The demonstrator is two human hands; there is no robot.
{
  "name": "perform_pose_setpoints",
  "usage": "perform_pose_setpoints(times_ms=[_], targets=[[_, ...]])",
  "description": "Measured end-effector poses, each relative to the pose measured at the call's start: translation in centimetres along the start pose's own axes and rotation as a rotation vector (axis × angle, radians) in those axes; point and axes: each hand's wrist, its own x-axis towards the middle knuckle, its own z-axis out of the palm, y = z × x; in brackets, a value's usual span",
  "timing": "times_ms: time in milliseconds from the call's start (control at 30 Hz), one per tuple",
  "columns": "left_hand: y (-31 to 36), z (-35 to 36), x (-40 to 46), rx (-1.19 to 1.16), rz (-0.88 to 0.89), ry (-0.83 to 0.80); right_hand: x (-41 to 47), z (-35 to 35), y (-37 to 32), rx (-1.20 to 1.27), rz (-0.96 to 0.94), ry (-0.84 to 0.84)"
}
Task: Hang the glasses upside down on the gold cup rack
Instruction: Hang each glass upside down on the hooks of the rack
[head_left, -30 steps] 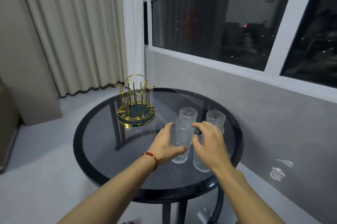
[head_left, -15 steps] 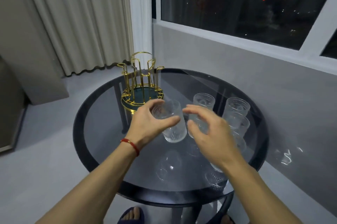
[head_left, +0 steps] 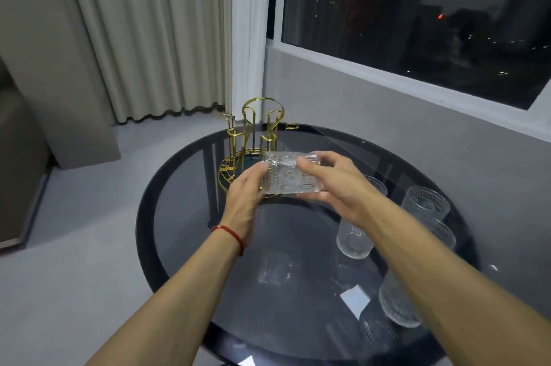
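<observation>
Both hands [head_left: 298,184] gripping glass [head_left: 287,175] sideways before gold rack [head_left: 253,139].

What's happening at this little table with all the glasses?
A person is holding one ribbed glass between the left hand and right hand, tipped sideways just in front of the gold cup rack. The rack's pegs show no glasses yet. Several more glasses, such as one at the right, stand waiting on the round dark glass table.

Cream pleated curtains [head_left: 149,34], dark night window [head_left: 417,17], grey floor [head_left: 74,231], round black glass table [head_left: 298,291]
</observation>
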Motion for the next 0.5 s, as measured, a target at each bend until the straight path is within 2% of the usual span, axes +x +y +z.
perform_pose_setpoints(times_ms=[100,200,267,333,500], targets=[[-3.5,-1.8,2.3,0.698,0.168,0.086,2.0,-1.4,-1.8,-0.312,-0.137,0.256],[-7.1,-3.7,3.5,1.213,0.208,0.003,4.5,-2.6,-4.5,-0.457,-0.273,0.472],[-8.6,-4.3,4.0,1.36,0.214,-0.049,6.9,-2.6,-6.5,-0.444,-0.355,0.535],[-8.9,-4.4,4.1,1.395,0.219,-0.035,9.4,-1.9,-8.5,-0.446,-0.423,0.53],[-9.3,-3.9,4.0,1.454,0.226,-0.013,16.0,2.8,-11.7,-0.493,-0.507,0.374]])
